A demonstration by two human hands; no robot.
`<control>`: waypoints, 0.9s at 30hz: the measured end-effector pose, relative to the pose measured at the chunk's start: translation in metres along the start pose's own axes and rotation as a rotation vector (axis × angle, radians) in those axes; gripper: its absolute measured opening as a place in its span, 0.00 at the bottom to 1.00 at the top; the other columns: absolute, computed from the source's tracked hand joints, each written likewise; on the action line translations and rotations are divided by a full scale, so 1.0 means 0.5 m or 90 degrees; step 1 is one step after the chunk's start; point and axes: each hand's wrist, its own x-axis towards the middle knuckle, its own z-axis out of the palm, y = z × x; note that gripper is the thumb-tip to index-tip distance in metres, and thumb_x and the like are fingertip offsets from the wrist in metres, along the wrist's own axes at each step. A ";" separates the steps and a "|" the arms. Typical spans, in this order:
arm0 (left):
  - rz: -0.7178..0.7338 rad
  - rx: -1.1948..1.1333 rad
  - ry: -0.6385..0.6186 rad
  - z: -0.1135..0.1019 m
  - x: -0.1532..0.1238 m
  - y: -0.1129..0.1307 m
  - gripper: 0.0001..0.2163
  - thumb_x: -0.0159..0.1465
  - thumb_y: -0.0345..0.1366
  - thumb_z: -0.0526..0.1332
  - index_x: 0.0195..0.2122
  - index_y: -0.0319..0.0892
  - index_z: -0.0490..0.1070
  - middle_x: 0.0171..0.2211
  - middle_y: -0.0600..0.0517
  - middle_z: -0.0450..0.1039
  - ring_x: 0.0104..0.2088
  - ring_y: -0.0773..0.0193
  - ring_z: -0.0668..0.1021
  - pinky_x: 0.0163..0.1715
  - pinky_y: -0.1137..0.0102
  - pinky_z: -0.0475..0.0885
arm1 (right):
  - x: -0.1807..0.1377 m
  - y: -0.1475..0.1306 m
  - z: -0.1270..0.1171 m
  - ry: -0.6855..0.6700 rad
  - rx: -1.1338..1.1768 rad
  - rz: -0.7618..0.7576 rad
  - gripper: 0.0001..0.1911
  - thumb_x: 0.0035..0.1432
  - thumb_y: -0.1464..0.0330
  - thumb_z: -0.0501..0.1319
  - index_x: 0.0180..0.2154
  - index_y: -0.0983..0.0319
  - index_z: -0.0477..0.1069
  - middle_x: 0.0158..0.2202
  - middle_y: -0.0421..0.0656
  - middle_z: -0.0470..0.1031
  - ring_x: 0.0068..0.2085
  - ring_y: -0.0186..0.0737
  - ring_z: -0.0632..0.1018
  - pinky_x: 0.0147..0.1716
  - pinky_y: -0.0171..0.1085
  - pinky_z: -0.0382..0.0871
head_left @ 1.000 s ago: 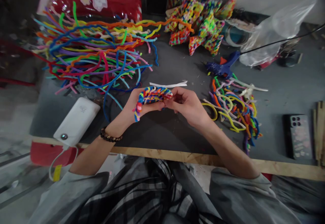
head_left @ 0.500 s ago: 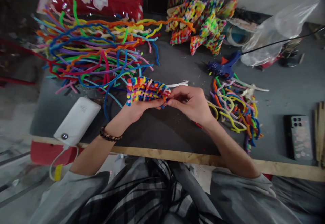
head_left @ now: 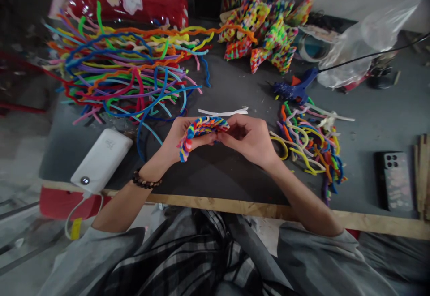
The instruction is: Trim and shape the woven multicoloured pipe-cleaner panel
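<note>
Here, at the far left, we find a white power bank (head_left: 101,159) lying on the grey table (head_left: 228,175), below a sprawl of long pipe cleaners (head_left: 124,72). Next we come to the left hand (head_left: 178,141), its fingers curled around a multicoloured woven piece (head_left: 201,130) held just above the table's near middle, while the right hand (head_left: 250,139) pinches that piece's right end between thumb and fingertips; a white strip (head_left: 223,112) lies just behind both. Further right we see a blue glue gun (head_left: 295,87), a heap of short offcuts (head_left: 309,141) beside the right hand, and a phone (head_left: 398,179) near the table's edge.
</note>
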 end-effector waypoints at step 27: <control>-0.175 -0.205 -0.007 0.009 0.009 0.004 0.08 0.49 0.35 0.78 0.30 0.40 0.85 0.30 0.50 0.84 0.31 0.63 0.82 0.35 0.69 0.79 | 0.010 0.013 -0.015 -0.004 0.012 -0.104 0.11 0.62 0.58 0.75 0.38 0.58 0.84 0.34 0.39 0.85 0.33 0.36 0.81 0.33 0.36 0.73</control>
